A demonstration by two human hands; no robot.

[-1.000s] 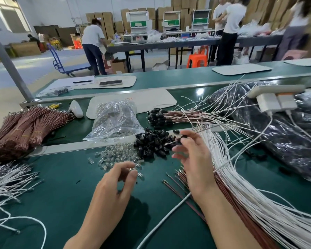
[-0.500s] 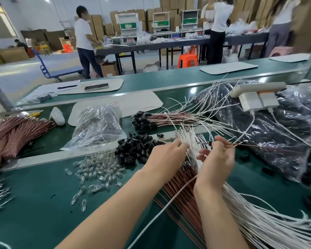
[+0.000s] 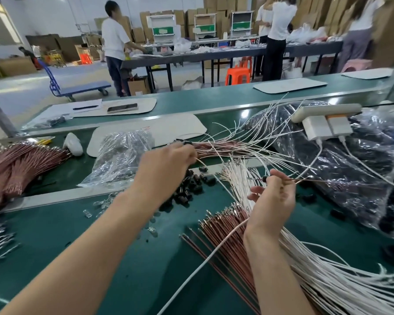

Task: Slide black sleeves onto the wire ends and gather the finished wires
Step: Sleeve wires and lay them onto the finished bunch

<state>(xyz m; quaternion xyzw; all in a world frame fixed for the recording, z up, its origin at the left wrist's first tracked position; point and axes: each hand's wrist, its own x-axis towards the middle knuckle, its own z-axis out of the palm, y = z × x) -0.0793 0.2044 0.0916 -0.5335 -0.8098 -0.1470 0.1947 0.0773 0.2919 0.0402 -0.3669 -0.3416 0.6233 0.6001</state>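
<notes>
right hand point(image 3: 271, 196) pinches a thin brown wire point(image 3: 305, 180) just behind its black sleeve point(image 3: 264, 178); it looks light and floppy, best held near the end. left hand point(image 3: 166, 162) curls at the finished bundle point(image 3: 221, 147) on the desk point(image 3: 55, 235), grip hidden. loose sleeves point(image 3: 192, 186) lie between.

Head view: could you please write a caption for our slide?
Right hand pinches a sleeved wire; left hand at the finished bundle.

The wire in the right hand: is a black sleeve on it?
On: a black sleeve sits around the wire, beside the right hand.
</notes>
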